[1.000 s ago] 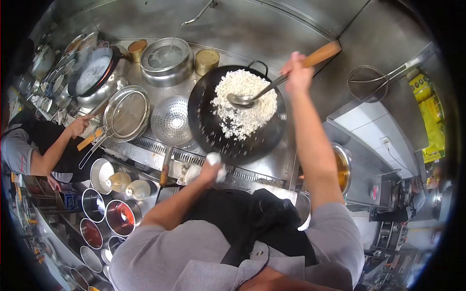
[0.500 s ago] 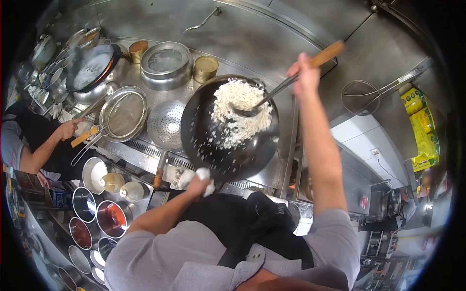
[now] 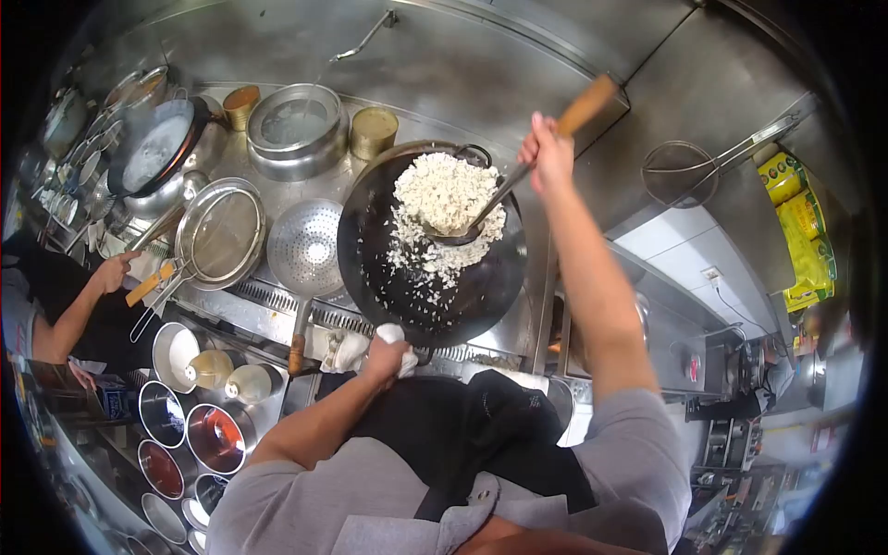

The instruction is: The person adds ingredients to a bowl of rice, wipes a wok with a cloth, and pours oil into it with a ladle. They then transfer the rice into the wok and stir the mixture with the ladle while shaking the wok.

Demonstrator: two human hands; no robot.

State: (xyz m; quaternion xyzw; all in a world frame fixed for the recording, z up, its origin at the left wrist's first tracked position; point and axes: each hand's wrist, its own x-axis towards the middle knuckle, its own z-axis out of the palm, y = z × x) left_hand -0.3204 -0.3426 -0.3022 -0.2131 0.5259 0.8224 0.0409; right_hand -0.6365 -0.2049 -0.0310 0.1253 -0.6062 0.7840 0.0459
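Observation:
A large black wok [image 3: 379, 268] sits on the stove with white rice [image 3: 444, 190] in it. My left hand [image 3: 385, 361] is closed around a folded white cloth [image 3: 392, 335] at the wok's near edge; whether a wok handle lies under the cloth is hidden. In my right hand [image 3: 548, 155] is a long ladle [image 3: 504, 190] with a wooden grip, held near where metal meets wood. The ladle's bowl is down in the wok, against the near side of the heaped rice. Loose grains are scattered over the wok's near and left surface.
Left of the wok lie a perforated strainer [image 3: 305, 245] and mesh sieves [image 3: 220, 233]. Behind stand a steel pot [image 3: 294, 129] and cans [image 3: 375, 129]. Sauce containers [image 3: 220, 438] fill the lower left. A co-worker's hand [image 3: 113, 272] works at the far left. Another sieve [image 3: 680, 174] hangs at right.
My right hand and the ladle have moved left and slightly down in view. The rice, spread out before, is now gathered in a taller mound. My left hand keeps its grip on the cloth.

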